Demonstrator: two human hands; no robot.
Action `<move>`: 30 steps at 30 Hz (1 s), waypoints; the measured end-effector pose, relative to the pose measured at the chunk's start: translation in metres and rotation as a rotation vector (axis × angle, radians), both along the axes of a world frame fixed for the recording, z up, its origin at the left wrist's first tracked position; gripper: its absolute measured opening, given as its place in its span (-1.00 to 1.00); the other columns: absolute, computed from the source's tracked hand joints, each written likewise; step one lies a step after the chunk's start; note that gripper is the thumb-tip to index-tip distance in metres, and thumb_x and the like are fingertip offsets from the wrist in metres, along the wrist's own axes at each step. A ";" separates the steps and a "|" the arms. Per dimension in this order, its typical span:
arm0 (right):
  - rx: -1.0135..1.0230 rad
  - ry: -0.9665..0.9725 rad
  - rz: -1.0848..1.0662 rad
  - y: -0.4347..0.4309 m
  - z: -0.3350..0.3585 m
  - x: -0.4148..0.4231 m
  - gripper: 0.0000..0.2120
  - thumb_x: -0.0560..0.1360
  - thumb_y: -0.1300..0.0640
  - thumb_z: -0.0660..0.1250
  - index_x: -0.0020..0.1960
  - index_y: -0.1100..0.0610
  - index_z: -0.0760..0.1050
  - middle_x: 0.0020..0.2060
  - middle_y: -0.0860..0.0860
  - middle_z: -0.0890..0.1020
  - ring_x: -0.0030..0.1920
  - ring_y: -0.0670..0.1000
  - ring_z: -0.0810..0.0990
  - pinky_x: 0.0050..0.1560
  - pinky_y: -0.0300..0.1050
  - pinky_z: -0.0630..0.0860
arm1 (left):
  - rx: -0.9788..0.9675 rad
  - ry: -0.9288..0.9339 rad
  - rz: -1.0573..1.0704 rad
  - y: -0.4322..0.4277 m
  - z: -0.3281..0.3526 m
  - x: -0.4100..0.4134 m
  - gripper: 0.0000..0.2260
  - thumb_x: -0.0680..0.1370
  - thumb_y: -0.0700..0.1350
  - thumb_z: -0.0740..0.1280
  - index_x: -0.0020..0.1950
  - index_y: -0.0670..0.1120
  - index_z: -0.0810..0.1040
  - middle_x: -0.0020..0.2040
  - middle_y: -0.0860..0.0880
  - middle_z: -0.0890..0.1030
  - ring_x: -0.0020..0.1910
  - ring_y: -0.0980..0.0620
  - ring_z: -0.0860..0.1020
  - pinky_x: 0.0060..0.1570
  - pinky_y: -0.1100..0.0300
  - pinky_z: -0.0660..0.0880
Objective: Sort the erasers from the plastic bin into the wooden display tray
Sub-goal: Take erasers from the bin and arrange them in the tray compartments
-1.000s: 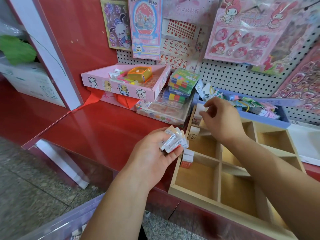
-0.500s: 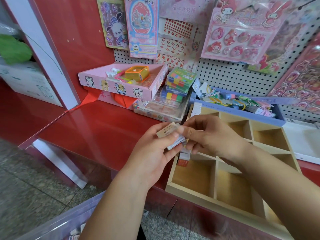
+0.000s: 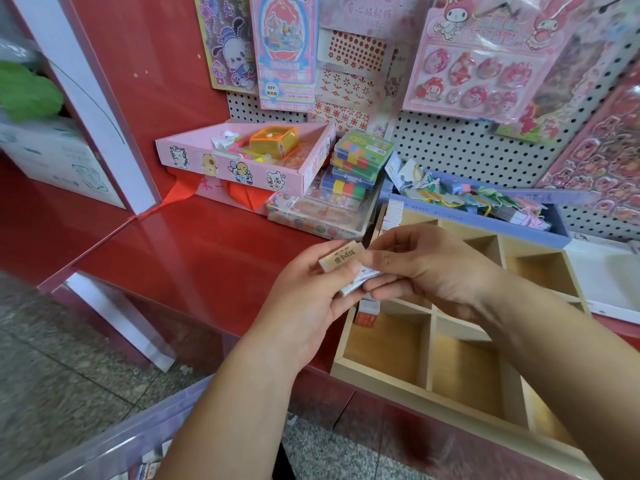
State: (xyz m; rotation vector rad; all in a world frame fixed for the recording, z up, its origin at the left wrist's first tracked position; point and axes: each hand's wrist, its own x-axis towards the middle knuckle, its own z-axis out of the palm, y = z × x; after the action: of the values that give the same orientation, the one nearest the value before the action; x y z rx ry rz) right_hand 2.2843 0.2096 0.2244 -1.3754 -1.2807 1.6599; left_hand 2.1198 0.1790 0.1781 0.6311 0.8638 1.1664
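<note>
My left hand (image 3: 308, 299) grips a small stack of boxed erasers (image 3: 341, 259), the top one beige with dark print. My right hand (image 3: 426, 271) meets it from the right, its fingertips pinching the white erasers (image 3: 360, 278) lower in the stack. Both hands hover over the left edge of the wooden display tray (image 3: 429, 344), which has several square compartments. A few erasers stand along the tray's left wall: white ones (image 3: 393, 214) at the far corner, a red-and-white one (image 3: 367, 311) nearer. The clear plastic bin (image 3: 114, 441) is at the bottom left, with erasers inside.
The tray sits on a red counter (image 3: 194, 258). Behind it are a blue box of trinkets (image 3: 485, 206), stacked colourful cases (image 3: 356, 164) and a pink cardboard box (image 3: 242, 161). Sticker packs hang on the pegboard (image 3: 467, 154). Grey floor lies at the left.
My right hand came back from the tray's far left corner to the stack in my left hand and now pinches its lower erasers. The left hand stayed about in place.
</note>
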 end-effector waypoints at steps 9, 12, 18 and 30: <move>-0.033 0.022 -0.031 -0.001 -0.002 0.006 -0.64 0.31 0.18 0.53 0.04 0.31 0.58 -0.16 0.21 0.73 -0.20 0.07 0.74 -0.27 -0.21 0.66 | -0.007 -0.001 -0.038 -0.001 0.003 0.001 -0.61 0.60 -0.50 0.19 0.27 -0.15 0.60 0.10 -0.15 0.72 0.11 -0.05 0.70 0.05 0.11 0.66; -0.046 0.014 -0.031 -0.002 -0.005 0.010 -0.62 0.32 0.17 0.53 0.07 0.32 0.58 -0.13 0.23 0.73 -0.19 0.06 0.74 -0.23 -0.20 0.67 | 0.021 0.045 -0.010 -0.003 0.000 0.004 -0.66 0.60 -0.45 0.29 0.18 -0.07 0.64 0.04 -0.10 0.74 0.10 -0.03 0.71 0.04 0.13 0.66; -0.048 0.037 -0.058 -0.001 -0.008 0.017 -0.56 0.31 0.17 0.54 0.12 0.33 0.56 -0.18 0.21 0.71 -0.24 0.03 0.72 -0.29 -0.22 0.64 | 0.014 0.068 0.041 -0.002 0.000 0.007 -0.76 0.59 -0.33 0.38 0.20 -0.10 0.64 0.06 -0.10 0.73 0.09 -0.01 0.71 0.06 0.11 0.66; 0.456 -0.853 -0.299 0.066 -0.021 0.118 -0.75 0.41 0.19 0.59 0.05 0.15 0.63 -0.20 -0.02 0.65 -0.43 -0.06 0.62 -0.26 -0.32 0.58 | -0.121 0.032 0.143 0.004 0.001 0.006 -0.80 0.61 -0.34 0.32 0.13 -0.15 0.67 0.03 -0.16 0.74 0.04 -0.08 0.72 -0.03 0.07 0.69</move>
State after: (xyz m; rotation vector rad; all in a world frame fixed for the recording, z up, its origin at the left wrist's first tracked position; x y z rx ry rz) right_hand 2.4018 0.2757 0.2039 -1.9160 -1.6487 0.5006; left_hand 2.1261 0.1830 0.1793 0.4970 1.0120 1.2242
